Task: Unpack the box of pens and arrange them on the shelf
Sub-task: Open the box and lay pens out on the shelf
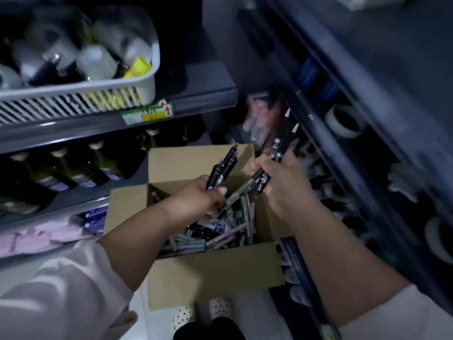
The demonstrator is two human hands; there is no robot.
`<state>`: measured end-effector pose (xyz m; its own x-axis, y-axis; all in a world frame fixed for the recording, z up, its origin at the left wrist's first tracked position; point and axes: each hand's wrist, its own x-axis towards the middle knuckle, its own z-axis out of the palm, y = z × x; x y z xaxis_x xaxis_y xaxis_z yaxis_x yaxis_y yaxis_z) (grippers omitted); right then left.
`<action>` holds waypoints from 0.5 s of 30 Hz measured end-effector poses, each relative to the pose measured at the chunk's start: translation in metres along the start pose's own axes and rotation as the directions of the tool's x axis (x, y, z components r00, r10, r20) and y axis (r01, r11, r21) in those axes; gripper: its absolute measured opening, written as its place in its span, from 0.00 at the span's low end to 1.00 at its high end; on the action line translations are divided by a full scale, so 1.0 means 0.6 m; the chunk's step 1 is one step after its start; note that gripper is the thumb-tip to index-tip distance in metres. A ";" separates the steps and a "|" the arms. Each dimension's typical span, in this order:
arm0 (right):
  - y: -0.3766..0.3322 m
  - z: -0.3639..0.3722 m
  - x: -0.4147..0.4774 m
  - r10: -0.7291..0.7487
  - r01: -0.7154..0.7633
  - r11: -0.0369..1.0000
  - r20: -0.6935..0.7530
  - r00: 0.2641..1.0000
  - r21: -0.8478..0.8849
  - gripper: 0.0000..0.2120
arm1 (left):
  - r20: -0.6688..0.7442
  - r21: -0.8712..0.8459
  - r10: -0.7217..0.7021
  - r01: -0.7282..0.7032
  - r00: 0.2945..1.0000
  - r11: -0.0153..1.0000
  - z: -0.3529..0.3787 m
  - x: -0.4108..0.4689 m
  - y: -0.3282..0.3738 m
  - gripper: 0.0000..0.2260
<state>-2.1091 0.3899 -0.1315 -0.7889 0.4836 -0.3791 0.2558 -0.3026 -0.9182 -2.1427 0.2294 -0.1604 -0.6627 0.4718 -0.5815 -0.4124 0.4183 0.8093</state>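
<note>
Pens, black ones, stand up out of your left grip, which is curled tight round their lower ends. Your right grip is closed on a second bunch that fans out unevenly toward the right-hand shelf. One slanted pen crosses between the two grips, tip down, and I cannot tell which grip really has it, so that one is likeliest to slide free if you pull your hands apart. It would only fall among the loose pens in the open box below. The fanned tips could snag the shelf edge or nudge the tape roll. Square the bunch before reaching in. The box sits just in front of your shoes, so a step forward could shove it.
</note>
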 end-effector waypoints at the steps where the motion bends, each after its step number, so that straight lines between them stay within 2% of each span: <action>1: -0.019 -0.005 -0.016 -0.013 0.013 0.999 -0.002 1.000 0.037 0.09 | 0.007 0.014 0.009 -0.009 1.000 1.000 0.003 -0.013 0.015 0.15; 7: -0.116 -0.053 -0.112 -0.070 0.081 0.978 -0.065 0.995 0.191 0.08 | 0.105 0.062 0.111 -0.118 0.988 0.991 0.040 -0.103 0.113 0.03; 11: -0.164 -0.104 -0.184 -0.083 0.111 0.973 -0.144 0.986 0.201 0.05 | 0.201 0.082 0.164 -0.183 0.966 0.980 0.083 -0.164 0.166 0.04; 15: -0.197 -0.179 -0.268 -0.105 0.159 0.958 -0.224 0.969 0.240 0.03 | 0.230 0.051 0.234 -0.252 0.945 0.966 0.142 -0.230 0.211 0.05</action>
<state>-1.9522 0.4361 0.0259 -0.6662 0.6841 -0.2969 -0.0142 -0.4098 -0.9121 -2.0503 0.2837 0.0151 -0.5785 0.7222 -0.3791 -0.1998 0.3251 0.9243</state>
